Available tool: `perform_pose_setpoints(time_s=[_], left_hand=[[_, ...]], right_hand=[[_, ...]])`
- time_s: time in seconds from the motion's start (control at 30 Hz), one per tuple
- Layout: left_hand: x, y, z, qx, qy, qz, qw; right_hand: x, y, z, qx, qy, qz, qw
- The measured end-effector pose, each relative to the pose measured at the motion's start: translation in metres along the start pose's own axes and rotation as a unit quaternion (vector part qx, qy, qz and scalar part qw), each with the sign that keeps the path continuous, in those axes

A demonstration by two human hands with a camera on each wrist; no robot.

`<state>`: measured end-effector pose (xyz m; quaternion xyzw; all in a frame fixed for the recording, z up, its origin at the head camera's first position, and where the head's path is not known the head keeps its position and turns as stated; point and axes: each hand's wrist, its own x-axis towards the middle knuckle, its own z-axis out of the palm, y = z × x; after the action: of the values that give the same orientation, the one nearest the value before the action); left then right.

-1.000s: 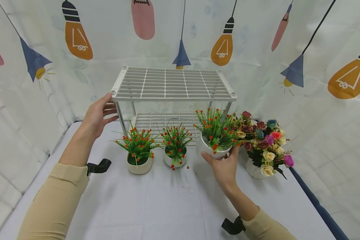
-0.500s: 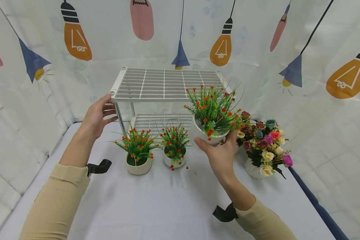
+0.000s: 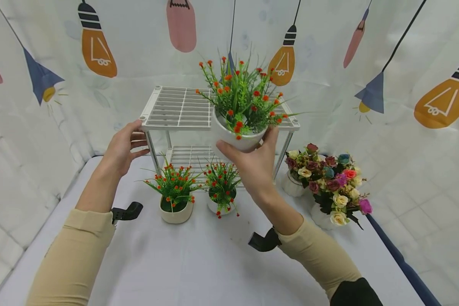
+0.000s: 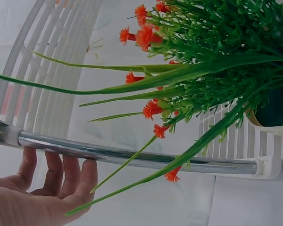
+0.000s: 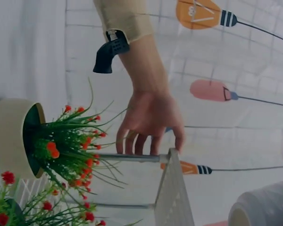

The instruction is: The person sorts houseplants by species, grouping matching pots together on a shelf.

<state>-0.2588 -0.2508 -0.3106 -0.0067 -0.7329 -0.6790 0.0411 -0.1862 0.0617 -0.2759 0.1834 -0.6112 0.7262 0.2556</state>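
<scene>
1. The right hand point(image 3: 254, 165) has its fingers curled around the white pot point(image 3: 226, 135); I would keep this grip firm and level, so nothing tips.
2. The left hand point(image 3: 120, 148) is fairly open, its fingertips touching a metal post point(image 4: 75, 147) of the shelf point(image 3: 154, 104); light, steady support seems best.
3. The pot is raised before the upper tier point(image 3: 181, 126); whether they touch, I cannot tell.
4. It looks smooth and round, with green grass point(image 3: 237, 93) and small orange-red flowers point(image 3: 239, 125).
</scene>
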Motion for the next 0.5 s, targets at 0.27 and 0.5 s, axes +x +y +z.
perform_pose_setpoints(time_s=[0.27, 0.5], left_hand=[[-0.001, -0.001, 0.002, -0.009, 0.009, -0.011, 0.9999], [0.001, 0.0, 0.003, -0.03, 0.009, -0.016, 0.9994]], right_hand=[[0.027, 0.003, 0.043, 0.024, -0.009, 0.0, 1.0], [0.051, 0.019, 0.077, 0.014, 0.007, -0.007, 1.0]])
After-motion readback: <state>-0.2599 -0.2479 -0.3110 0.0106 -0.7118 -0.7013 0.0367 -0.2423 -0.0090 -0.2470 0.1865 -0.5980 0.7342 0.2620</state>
